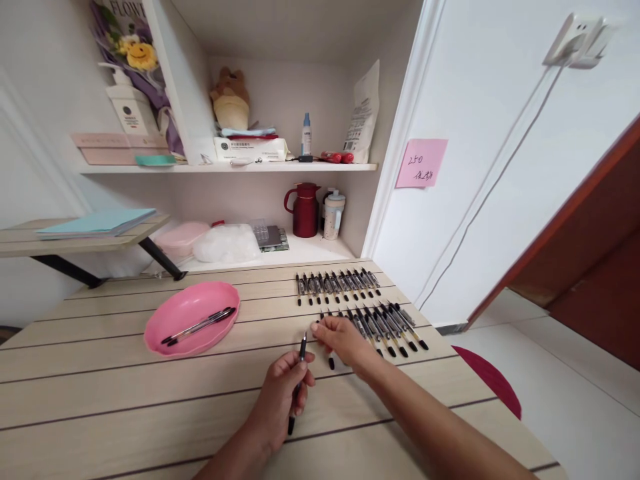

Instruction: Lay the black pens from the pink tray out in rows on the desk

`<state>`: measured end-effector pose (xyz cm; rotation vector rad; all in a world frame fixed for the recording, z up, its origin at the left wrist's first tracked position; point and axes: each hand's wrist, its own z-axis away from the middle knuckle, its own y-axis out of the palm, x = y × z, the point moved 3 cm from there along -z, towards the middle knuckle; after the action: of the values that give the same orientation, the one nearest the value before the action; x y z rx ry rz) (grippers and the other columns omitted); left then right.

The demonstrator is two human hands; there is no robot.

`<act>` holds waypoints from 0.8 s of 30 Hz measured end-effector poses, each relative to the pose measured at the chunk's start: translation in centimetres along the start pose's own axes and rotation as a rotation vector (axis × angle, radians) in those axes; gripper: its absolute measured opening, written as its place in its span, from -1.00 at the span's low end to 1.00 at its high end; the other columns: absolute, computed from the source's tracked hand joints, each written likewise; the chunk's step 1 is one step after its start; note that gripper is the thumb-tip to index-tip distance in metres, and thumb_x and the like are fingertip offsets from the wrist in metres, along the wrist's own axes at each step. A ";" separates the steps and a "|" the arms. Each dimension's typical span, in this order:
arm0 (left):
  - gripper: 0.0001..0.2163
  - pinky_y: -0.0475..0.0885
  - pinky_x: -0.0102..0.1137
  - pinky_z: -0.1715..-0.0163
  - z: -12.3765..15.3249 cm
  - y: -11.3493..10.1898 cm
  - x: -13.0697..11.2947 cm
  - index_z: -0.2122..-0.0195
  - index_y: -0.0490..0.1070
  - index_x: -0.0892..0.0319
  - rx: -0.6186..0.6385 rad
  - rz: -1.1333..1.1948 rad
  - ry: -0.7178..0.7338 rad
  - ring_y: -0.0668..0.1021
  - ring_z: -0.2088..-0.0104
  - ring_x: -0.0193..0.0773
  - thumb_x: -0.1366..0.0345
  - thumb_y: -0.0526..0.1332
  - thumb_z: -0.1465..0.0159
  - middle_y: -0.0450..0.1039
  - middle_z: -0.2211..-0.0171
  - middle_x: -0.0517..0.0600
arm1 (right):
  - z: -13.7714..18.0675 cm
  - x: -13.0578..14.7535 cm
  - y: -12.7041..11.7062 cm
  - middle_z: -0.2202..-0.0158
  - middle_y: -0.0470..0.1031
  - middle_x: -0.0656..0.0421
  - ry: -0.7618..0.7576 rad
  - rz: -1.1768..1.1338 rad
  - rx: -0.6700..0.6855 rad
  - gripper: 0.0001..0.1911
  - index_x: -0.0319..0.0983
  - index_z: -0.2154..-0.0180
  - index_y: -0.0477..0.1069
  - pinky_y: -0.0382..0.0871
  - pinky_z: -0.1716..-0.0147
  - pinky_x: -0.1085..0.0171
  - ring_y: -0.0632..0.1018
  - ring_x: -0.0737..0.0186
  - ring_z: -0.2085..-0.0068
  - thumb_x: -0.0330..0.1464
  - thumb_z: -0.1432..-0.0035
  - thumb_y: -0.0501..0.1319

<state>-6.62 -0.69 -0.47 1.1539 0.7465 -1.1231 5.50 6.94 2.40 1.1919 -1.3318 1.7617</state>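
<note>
My left hand (285,393) is closed around a black pen (303,347), held with its bare tip pointing up and away from me. Just right of that tip, my right hand (340,340) has thumb and forefinger pinched together; anything between them is too small to make out. Beneath and beside the right hand lies a near row of black pens (385,327), partly covered by it. Behind it runs a second row of similar pens (337,285), laid side by side. A pink bowl (195,293) to the left holds a few more pens (200,325).
The slatted wooden table (125,400) meets a white shelf unit (320,250) at the back. On it stand a dark red jug (305,210) and a pale tumbler (333,215). A small raised shelf (125,233) with blue paper (97,222) is at the left.
</note>
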 end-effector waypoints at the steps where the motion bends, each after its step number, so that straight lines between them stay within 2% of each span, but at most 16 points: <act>1: -0.82 -0.06 -0.60 0.81 0.0 0.1 0.1 0.33 0.30 0.20 0.010 -0.006 0.009 0.17 0.79 -0.57 0.24 0.15 -0.06 0.31 0.59 -0.15 | 0.5 -0.3 0.9 0.63 0.37 0.22 0.011 -0.168 0.021 -0.65 -0.26 0.50 0.28 0.10 0.62 0.41 0.35 0.39 0.59 -0.08 0.03 0.09; 4: -0.86 -0.03 -0.60 0.81 0.1 0.3 0.2 0.42 0.27 0.20 0.024 -0.028 0.034 0.17 0.79 -0.57 0.24 0.15 -0.06 0.30 0.60 -0.15 | 1.3 -0.7 3.0 0.70 0.31 0.29 0.023 -0.474 -0.010 -0.63 -0.27 0.50 0.26 0.05 0.65 0.43 0.28 0.45 0.65 -0.07 0.12 0.18; 7: -0.86 -0.02 -0.60 0.81 0.1 0.4 0.3 0.43 0.27 0.20 0.037 -0.043 0.045 0.18 0.79 -0.57 0.24 0.16 -0.06 0.30 0.60 -0.16 | 1.5 -0.6 3.6 0.76 0.25 0.32 0.018 -0.582 -0.092 -0.63 -0.27 0.57 0.24 0.02 0.67 0.43 0.22 0.48 0.70 -0.11 0.20 0.25; 11: -0.83 -0.05 -0.59 0.82 0.2 0.4 0.0 0.37 0.29 0.21 0.084 -0.001 0.053 0.18 0.80 -0.56 0.23 0.15 -0.07 0.31 0.61 -0.15 | 1.6 0.2 3.1 0.73 0.27 0.30 0.038 -0.642 -0.060 -0.67 -0.29 0.57 0.28 0.07 0.66 0.43 0.27 0.47 0.68 -0.15 0.21 0.27; 15: -0.80 -0.08 -0.58 0.82 0.3 0.4 -0.1 0.36 0.31 0.21 0.112 0.057 0.041 0.17 0.81 -0.57 0.20 0.16 -0.07 0.32 0.61 -0.14 | 1.8 1.0 2.5 0.58 0.35 0.25 0.052 -0.690 -0.018 -0.64 -0.28 0.49 0.31 0.14 0.63 0.42 0.30 0.47 0.62 -0.11 0.20 0.25; 18: -0.82 -0.08 -0.58 0.82 0.3 0.4 0.0 0.38 0.31 0.22 0.129 0.061 0.052 0.17 0.81 -0.57 0.21 0.15 -0.08 0.33 0.61 -0.14 | 1.9 0.9 2.4 0.64 0.31 0.29 0.071 -0.645 -0.013 -0.62 -0.27 0.52 0.26 0.13 0.63 0.43 0.29 0.46 0.63 -0.08 0.20 0.24; 21: -0.84 -0.08 -0.59 0.83 0.4 0.5 0.1 0.39 0.30 0.22 0.149 0.059 0.048 0.16 0.81 -0.58 0.23 0.13 -0.11 0.32 0.61 -0.14 | 1.9 0.7 2.4 0.69 0.28 0.29 0.053 -0.581 0.049 -0.62 -0.29 0.58 0.26 0.07 0.65 0.43 0.25 0.49 0.67 -0.09 0.19 0.24; 24: -0.83 -0.08 -0.59 0.83 0.4 0.6 0.1 0.36 0.29 0.23 0.159 0.075 0.045 0.15 0.81 -0.59 0.22 0.11 -0.12 0.32 0.61 -0.13 | 2.0 0.8 2.2 0.52 0.39 0.22 0.031 -0.649 0.087 -0.62 -0.29 0.46 0.32 0.16 0.58 0.41 0.32 0.46 0.59 -0.08 0.16 0.22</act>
<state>-6.10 -1.13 -0.24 1.3344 0.6516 -1.1117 3.87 4.36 2.42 1.4327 -0.7280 1.3593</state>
